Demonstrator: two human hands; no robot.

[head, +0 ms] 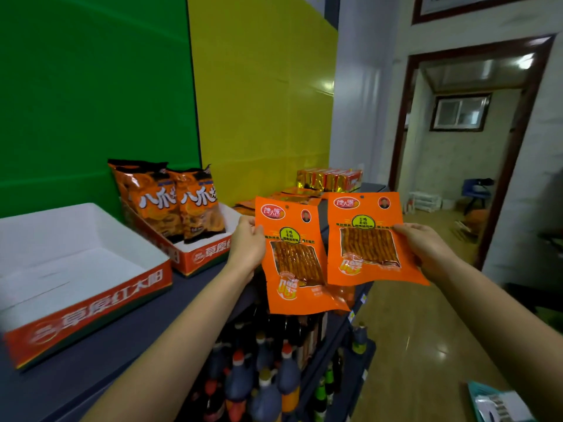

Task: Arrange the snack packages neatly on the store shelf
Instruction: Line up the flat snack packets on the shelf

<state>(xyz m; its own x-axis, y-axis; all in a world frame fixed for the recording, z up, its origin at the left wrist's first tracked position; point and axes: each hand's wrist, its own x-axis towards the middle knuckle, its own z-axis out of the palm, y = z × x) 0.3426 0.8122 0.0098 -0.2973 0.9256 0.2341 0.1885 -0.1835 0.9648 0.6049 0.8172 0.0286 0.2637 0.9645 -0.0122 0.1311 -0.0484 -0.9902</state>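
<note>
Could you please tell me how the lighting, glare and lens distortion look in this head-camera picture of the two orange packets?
Head view: the wide lens bows the door frame; the left orange packet and right orange packet are evenly lit, their print readable; the floor shows glare patches; the bottles low down lie in shadow; the far room's ceiling light is blown out.

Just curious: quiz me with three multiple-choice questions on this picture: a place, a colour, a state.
1. Where are the dark bottles? A in a cart; B below the top shelf; C in a fridge.
2. What colour are the left-hand packet and right-hand packet? A green; B blue; C orange.
3. What is the left hand doing? A gripping its packet; B lying flat; C pointing.
Key: B, they show under it; C, both fronts are orange; A, its thumb pinches the packet's edge.
</note>
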